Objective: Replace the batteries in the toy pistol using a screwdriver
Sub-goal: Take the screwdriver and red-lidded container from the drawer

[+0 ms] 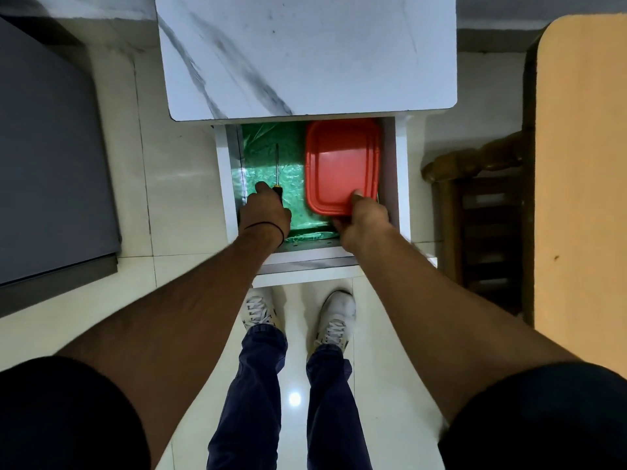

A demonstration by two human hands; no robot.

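Observation:
A white drawer (222, 171) stands pulled out under a marble-patterned table top (305, 52). Inside it, on a green liner (264, 157), lies a screwdriver (277, 164) with a thin dark shaft pointing away from me. My left hand (264, 212) grips its handle, of which only a yellow and black bit shows. A red lidded plastic box (341, 167) fills the drawer's right half. My right hand (363, 222) holds its near edge, thumb on top of the lid. No toy pistol or batteries are in view.
A grey cabinet (51, 157) stands to the left, a wooden chair (481, 205) and an orange-topped table (583, 164) to the right. My feet in white shoes (298, 310) stand on pale floor tiles just before the drawer front.

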